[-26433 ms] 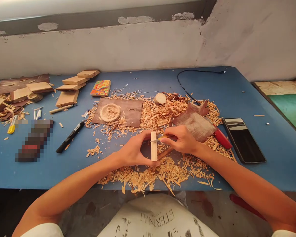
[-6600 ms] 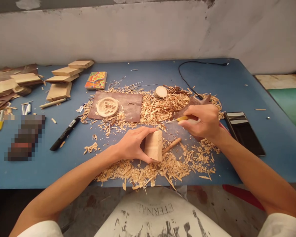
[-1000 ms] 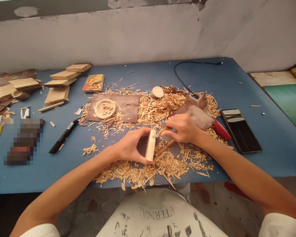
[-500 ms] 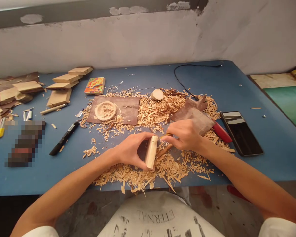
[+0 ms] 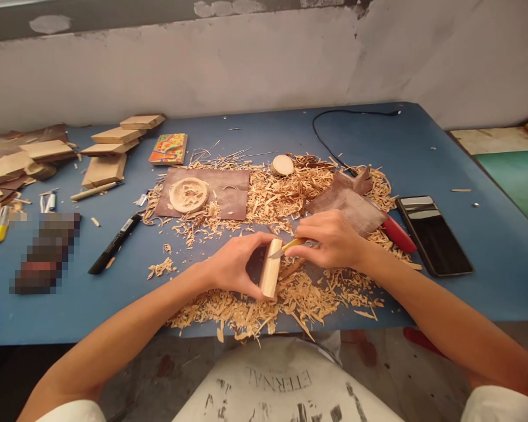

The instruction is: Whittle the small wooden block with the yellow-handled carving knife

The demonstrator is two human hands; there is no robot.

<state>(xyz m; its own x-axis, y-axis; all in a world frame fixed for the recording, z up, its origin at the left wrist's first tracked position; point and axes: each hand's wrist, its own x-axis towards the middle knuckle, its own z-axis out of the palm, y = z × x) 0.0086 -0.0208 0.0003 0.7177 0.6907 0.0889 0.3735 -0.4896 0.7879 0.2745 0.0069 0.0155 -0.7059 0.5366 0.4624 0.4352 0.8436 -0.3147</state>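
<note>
Between the thumb and fingers of my left hand [image 5: 235, 266], a pale wooden block [image 5: 270, 272] is gripped at its two ends, tilted a little off upright. My right hand [image 5: 330, 240] is closed around the yellow handle of a utility knife [image 5: 293, 245]. The knife's thin blade lies against the upper part of the block's face. Wood shavings [image 5: 246, 313] are heaped on the table under and around both hands.
A carved round wooden piece [image 5: 189, 195] lies on brown sandpaper [image 5: 231, 193]. Beyond my hands are a round wood slice [image 5: 282, 164] and a red-handled tool [image 5: 398, 234]. A phone [image 5: 435, 237] lies right, a black marker [image 5: 114, 245] left, wooden blocks [image 5: 105, 170] farther back.
The knife blade now shows across the block's upper face, where before it was barely visible at the edge. My left hand keeps its grip on the block.
</note>
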